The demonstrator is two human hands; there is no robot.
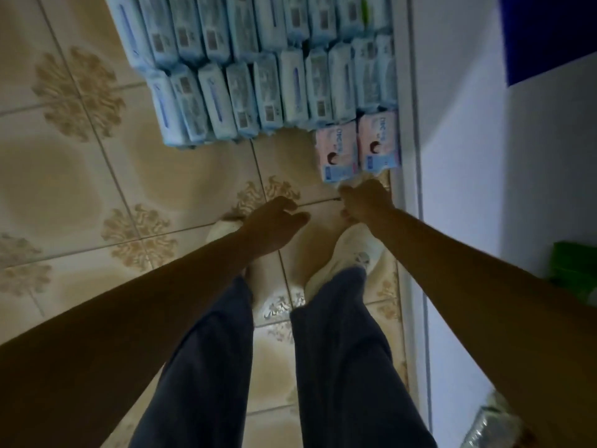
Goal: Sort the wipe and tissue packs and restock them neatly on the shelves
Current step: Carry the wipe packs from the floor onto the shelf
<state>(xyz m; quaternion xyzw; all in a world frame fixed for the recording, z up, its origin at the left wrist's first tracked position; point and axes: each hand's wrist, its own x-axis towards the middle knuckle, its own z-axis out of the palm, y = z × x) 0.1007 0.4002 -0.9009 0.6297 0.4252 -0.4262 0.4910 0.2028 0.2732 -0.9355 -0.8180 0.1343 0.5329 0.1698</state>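
Right hand at pink packs; left hand loose.

Place: small shop or stockroom, seemingly.
Stock: many identical blue wipe packs in two rows, plus pink packs.
Floor: beige patterned tiles.
Fixture: white shelf alongside.

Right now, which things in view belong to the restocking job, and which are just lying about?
Job: blue packs, pink packs, left hand, right hand.
Lying about: shoes, blue panel.
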